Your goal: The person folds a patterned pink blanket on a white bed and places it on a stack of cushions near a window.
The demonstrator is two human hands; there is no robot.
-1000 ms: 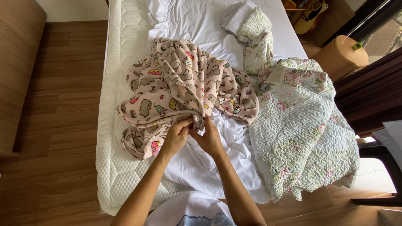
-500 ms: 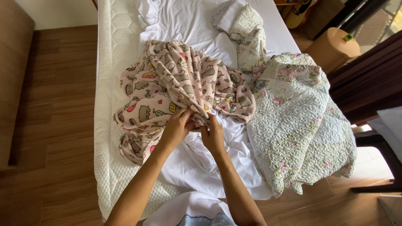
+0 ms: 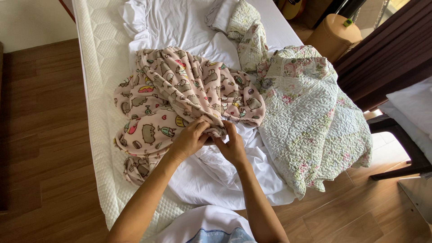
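Partly hidden: hands (image 3: 211, 141) pinch pink blanket (image 3: 180, 96) edge, fingertips buried.

Both bare forearms reach forward and angle inward, converging so the hands meet. The left hand (image 3: 189, 140) is curled, knuckles up, fingers pinched shut. The right hand (image 3: 232, 146) sits just beside it — nearly touching — fingers bent into the same tight grip.
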